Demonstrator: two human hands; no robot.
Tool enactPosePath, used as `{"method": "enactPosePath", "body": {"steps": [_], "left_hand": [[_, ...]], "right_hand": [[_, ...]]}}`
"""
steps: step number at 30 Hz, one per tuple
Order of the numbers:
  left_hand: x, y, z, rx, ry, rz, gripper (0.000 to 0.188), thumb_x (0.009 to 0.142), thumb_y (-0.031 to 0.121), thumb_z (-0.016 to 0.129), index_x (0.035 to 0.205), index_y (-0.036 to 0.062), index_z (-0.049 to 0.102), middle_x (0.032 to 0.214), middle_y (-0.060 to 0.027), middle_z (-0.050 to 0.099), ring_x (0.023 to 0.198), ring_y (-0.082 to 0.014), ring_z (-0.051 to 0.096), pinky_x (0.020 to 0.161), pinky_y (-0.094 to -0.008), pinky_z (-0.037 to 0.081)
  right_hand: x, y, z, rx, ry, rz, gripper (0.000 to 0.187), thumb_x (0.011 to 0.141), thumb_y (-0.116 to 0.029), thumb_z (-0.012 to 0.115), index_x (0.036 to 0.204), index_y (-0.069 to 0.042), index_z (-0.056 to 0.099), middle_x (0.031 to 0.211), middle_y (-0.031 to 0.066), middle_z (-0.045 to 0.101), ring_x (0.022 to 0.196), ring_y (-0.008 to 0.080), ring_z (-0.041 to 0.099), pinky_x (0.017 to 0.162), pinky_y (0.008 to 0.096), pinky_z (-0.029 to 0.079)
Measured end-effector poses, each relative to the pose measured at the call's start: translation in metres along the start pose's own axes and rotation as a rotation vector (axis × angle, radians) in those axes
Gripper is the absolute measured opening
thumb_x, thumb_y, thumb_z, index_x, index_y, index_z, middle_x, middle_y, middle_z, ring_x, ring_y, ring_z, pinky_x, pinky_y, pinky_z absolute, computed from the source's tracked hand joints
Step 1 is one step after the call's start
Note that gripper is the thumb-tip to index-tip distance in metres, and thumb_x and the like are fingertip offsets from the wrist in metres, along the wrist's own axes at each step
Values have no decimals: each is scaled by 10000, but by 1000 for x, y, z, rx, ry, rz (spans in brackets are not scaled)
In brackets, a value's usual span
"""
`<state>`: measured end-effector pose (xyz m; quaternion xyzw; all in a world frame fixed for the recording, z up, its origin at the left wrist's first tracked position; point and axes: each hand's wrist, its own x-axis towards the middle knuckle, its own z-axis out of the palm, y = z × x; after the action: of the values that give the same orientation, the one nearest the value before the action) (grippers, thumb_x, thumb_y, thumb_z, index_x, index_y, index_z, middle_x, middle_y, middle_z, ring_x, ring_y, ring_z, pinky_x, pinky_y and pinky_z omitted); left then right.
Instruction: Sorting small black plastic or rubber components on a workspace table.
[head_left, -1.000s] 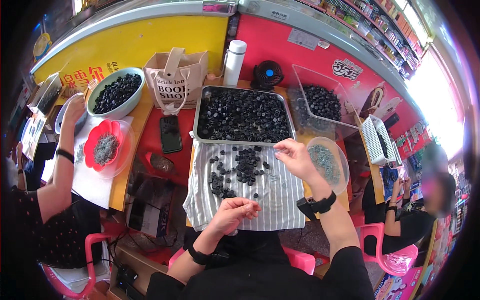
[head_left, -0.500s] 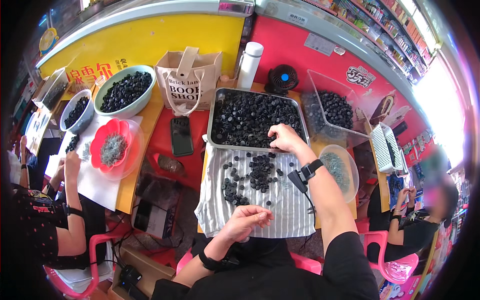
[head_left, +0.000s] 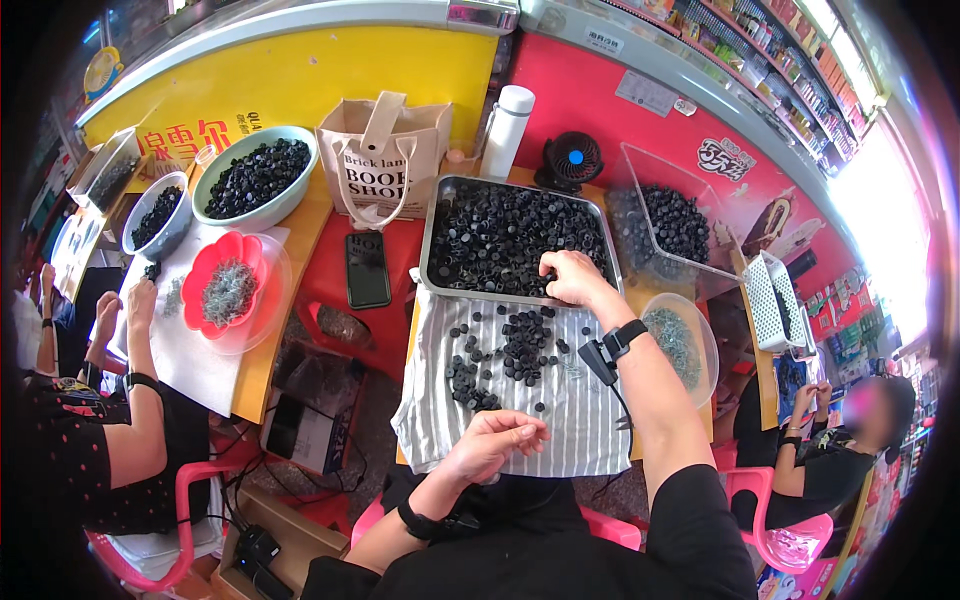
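Lettering in bold dark print fills the front of the beige tote bag (head_left: 392,165), red characters run along the yellow panel (head_left: 300,85), and a white sticker (head_left: 727,157) with dark-outlined characters sits on the red panel (head_left: 590,130). Faint letter shapes also show on the upper glass of the black phone (head_left: 367,275). Small black caps (head_left: 505,235) fill the metal tray (head_left: 490,293) on the bench (head_left: 636,291), while looser ones lie heaped and scattered on the striped cloth (head_left: 590,440) in front. The right hand (head_left: 574,278) is at the tray's front right corner, fingers bunched and pointing down among the caps; whether they grip one cannot be told. The left hand (head_left: 492,443) is over the cloth's near part, thumb and forefinger drawn together, anything between them too small to make out. A second ago the right hand was raised off the tray, near the clear round container (head_left: 709,345); half a second ago it was already at this corner. The left hand keeps nearly the same pose. At left, a co-worker's hand (head_left: 141,300) that reached to a basin a second ago is now lower, by the white paper (head_left: 205,375).
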<state>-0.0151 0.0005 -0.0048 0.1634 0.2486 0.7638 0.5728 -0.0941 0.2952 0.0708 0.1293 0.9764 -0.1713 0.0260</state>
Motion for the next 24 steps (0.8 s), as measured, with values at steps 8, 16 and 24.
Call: {"method": "enactPosePath", "body": {"steps": [8, 16, 24], "left_hand": [[1, -4, -2, 6, 5, 5, 212, 944, 83, 586, 1099, -49, 646, 1029, -134, 686, 892, -189, 660, 760, -275, 505], [0, -2, -2, -17, 9, 8, 216, 942, 91, 592, 1098, -47, 650, 1026, -128, 685, 892, -185, 659, 757, -277, 508], [-1, -3, -5, -27, 9, 3, 219, 940, 94, 596, 1095, -51, 650, 1016, -133, 686, 888, -182, 663, 766, -281, 519]], "right_hand": [[3, 20, 4, 515, 88, -27, 172, 678, 6, 617, 848, -11, 622, 690, 29, 592, 581, 107, 607, 483, 257, 467], [-4, 24, -3, 886, 74, 246, 152, 736, 5, 639, 881, -38, 623, 703, 25, 620, 533, 98, 604, 458, 211, 472], [4, 12, 10, 242, 117, -1, 223, 657, -56, 695, 876, -39, 659, 752, 129, 634, 768, 265, 640, 717, 369, 508]]}}
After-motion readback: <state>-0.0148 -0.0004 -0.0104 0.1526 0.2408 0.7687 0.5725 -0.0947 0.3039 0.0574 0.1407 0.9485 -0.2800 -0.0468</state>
